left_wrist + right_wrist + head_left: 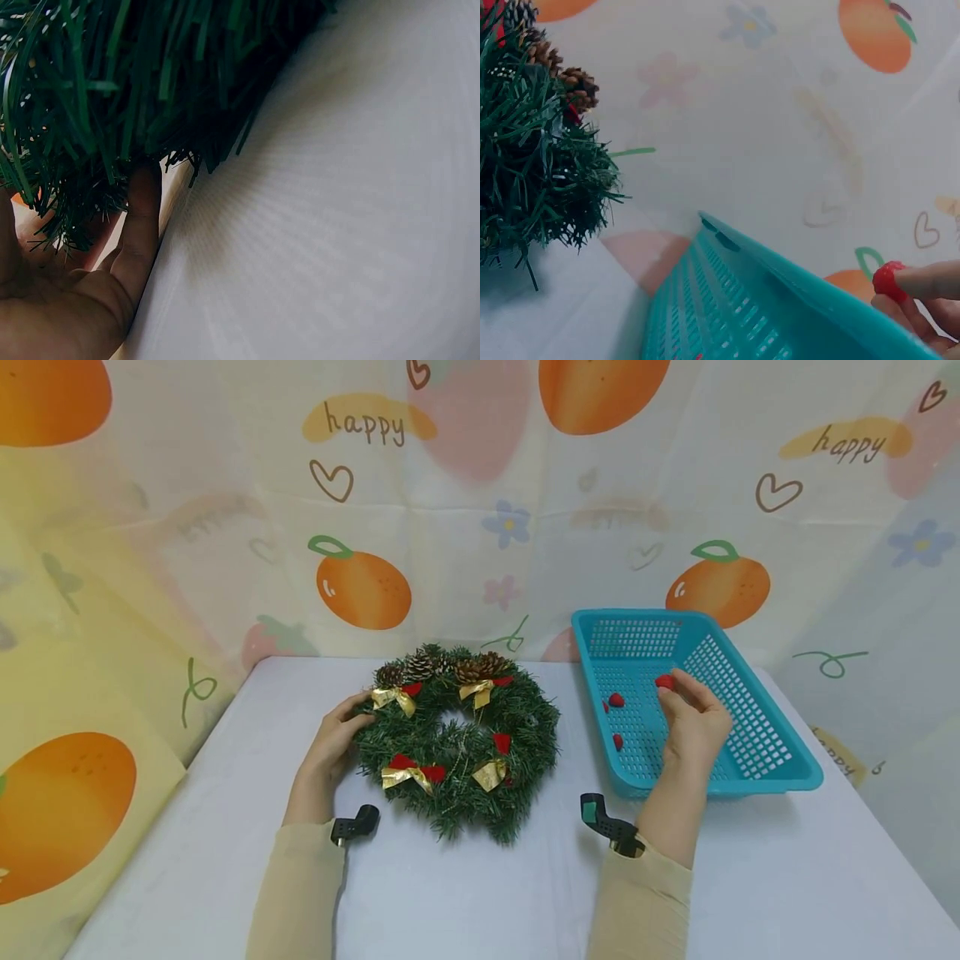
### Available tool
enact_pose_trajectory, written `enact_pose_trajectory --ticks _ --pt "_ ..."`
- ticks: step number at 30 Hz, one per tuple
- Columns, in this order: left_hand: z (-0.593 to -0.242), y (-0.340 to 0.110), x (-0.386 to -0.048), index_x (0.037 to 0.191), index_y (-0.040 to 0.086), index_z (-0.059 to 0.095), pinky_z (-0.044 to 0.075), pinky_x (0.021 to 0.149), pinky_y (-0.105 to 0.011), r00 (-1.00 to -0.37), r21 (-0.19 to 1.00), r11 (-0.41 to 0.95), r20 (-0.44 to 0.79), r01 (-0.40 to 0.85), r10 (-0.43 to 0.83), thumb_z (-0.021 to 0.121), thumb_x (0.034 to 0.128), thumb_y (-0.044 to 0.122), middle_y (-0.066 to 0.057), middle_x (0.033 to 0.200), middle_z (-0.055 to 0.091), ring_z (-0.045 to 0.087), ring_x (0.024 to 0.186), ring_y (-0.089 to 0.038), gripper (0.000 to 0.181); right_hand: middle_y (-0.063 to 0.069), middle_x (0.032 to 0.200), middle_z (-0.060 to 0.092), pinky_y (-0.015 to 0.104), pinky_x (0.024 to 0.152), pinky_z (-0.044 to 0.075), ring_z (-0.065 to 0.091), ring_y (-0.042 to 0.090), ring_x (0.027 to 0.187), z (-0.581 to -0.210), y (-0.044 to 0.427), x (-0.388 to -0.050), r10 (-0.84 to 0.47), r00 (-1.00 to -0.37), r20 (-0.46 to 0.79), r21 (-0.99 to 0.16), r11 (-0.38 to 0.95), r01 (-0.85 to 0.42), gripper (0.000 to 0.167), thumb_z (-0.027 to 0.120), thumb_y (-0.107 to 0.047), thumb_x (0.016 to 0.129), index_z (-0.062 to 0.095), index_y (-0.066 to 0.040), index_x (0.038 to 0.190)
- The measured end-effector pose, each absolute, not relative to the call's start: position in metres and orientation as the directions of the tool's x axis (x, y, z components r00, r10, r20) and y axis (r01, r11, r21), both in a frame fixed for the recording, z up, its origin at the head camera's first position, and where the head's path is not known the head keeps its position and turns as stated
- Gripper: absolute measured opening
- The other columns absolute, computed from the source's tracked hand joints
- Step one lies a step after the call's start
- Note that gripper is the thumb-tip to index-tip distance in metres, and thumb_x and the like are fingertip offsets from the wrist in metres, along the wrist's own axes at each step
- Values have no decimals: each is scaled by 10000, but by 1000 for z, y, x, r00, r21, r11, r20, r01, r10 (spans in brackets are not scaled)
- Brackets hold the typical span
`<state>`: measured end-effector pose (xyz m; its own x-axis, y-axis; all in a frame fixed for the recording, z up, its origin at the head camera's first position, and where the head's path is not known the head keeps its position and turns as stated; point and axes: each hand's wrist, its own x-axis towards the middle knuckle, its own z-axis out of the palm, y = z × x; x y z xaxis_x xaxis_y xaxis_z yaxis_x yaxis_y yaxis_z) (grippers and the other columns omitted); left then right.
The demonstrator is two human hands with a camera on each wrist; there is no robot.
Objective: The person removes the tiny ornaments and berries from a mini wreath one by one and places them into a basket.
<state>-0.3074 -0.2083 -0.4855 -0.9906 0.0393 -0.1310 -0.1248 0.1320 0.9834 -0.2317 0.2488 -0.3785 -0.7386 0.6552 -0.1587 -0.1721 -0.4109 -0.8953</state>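
A green wreath [528, 727] with pine cones and gold and red bows lies on the table. My left hand [330, 745] grips its left edge; the left wrist view has fingers [141, 232] reaching under the dark green needles [112, 90], which hide the fingertips. Over the blue plastic basket [757, 718], my right hand [693, 727] pinches a small red berry [665, 682] between thumb and fingers. The right wrist view shows this bumpy berry [889, 281] above the basket's rim. Several more red berries [617, 700] lie on the basket's floor toward its left side.
The basket stands to the right of the wreath, with a gap of white tablecloth [573, 860] between them. A patterned cloth [465, 568] with oranges, hearts and lettering hangs behind the table. Each wrist carries a black camera mount [607, 827].
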Motion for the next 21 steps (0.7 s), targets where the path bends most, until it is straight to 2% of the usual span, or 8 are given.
enact_pose_trajectory --ticks 5,9,21 --pt "-485 -209 -307 1530 59 348 132 1279 -490 -991 982 146 -124 -116 42 546 962 84 -112 1655 234 151 1552 -312 602 -17 1042 629 134 754 575 577 120 1034 -378 249 -233 677 -714 -178 -915 -380 -132 280 698 63 848 751 -71 1087" --pt "-484 -209 -306 1532 59 345 133 1278 -497 -992 982 151 -121 -113 45 543 961 80 -126 1656 224 143 1553 -322 605 -30 1019 628 130 756 564 578 113 1006 -378 249 -233 691 -702 -174 -925 -358 -123 263 683 59 861 742 -106 1057" --pt "-484 -208 -306 1533 63 345 106 1280 -517 -991 981 157 -122 -113 46 540 969 96 -134 1657 215 125 1555 -333 598 8 993 632 121 764 562 602 120 964 -381 249 -232 707 -691 -148 -921 -354 -166 248 663 77 868 736 -124 995"
